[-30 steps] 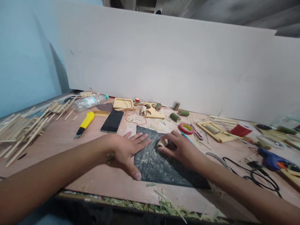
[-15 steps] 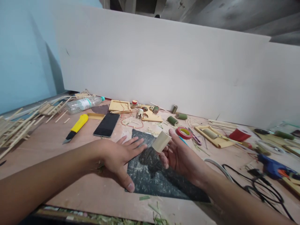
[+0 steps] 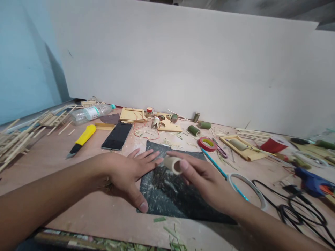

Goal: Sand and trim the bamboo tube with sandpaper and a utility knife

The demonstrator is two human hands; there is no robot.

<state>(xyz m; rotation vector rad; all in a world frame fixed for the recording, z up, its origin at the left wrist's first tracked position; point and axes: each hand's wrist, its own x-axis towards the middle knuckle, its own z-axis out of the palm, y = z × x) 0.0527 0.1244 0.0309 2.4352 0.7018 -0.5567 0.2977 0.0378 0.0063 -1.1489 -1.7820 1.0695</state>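
pale hollow bamboo tube (image 3: 173,164) pinched in right hand (image 3: 206,181), left hand (image 3: 128,170) spread flat on dark sheet (image 3: 170,195).

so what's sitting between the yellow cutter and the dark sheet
A black phone lies flat on the table between the yellow cutter and the dark sheet. The head view shows it.

One tube (image 3: 172,164) in the right hand (image 3: 206,181); one dark sheet (image 3: 170,197) under the left hand (image 3: 128,170). Beyond it — one phone (image 3: 117,136), one knife (image 3: 83,137), one bottle (image 3: 89,113).
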